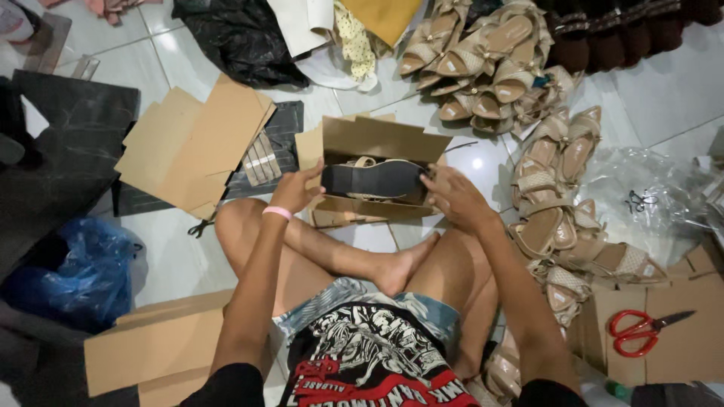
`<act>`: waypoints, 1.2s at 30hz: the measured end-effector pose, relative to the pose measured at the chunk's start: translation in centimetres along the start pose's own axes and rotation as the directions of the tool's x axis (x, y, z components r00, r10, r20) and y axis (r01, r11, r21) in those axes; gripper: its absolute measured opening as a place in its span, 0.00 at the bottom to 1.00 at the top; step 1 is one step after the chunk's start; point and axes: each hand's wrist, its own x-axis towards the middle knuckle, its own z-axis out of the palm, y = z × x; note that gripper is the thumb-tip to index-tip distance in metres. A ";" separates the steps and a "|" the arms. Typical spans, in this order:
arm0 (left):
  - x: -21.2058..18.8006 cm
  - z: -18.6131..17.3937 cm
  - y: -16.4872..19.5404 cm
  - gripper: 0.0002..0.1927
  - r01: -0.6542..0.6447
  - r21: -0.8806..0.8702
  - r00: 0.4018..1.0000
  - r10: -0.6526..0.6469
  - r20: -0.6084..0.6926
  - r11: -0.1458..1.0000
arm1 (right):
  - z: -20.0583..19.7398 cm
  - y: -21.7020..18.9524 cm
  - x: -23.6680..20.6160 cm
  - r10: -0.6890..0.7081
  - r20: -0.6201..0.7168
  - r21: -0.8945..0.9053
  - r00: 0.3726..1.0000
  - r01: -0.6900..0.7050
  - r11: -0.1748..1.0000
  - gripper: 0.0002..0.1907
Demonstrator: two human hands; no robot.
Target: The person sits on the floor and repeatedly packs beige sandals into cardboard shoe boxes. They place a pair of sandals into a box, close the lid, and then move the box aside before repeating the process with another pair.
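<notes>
**Supervisor:** Head view is showing your left hand (296, 190) and right hand (455, 197) pinching opposite ends of a dark-soled sandal (373, 179), sole facing you, resting across the open cardboard box (377, 139). Are you seating it or lifting it?

**Operator:** I cannot say from here. What should I be watching?

**Supervisor:** You are holding it by fingertips only, each hand closed narrowly on one end. The strap (365, 161) just above your grip is poking over the sole edge; if it is folding under while you are pressing down, it is likely creasing.

**Operator:** And the box?

**Supervisor:** Its front wall, directly below your grip, is leaning outward on a smooth tiled floor (664, 83), so pressure could be sliding or flattening it. Your bare foot (400, 267) is lying just beneath your right wrist, close enough to nudge the box.

**Operator:** Anything beside me?

**Supervisor:** Red-handled scissors (637, 332) are lying on flat cardboard (679, 362) well right of your grip.
</notes>
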 end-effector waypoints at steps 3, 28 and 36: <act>0.9 0.5 0.4 0.34 0.139 0.256 0.983 -0.166 0.085 0.957 | 0.8 0.3 1.2 -0.050 0.078 -0.037 0.996 0.053 0.998 0.34; 0.6 2.7 1.4 0.41 0.196 0.193 0.981 -0.188 -0.055 0.961 | 2.6 -4.5 3.9 -0.071 -0.342 -0.288 0.937 -0.033 0.957 0.33; 0.0 2.7 1.9 0.42 0.191 0.155 0.977 -0.172 -0.124 0.969 | -5.8 -3.3 20.8 0.032 -0.116 -0.036 0.993 -0.036 0.999 0.40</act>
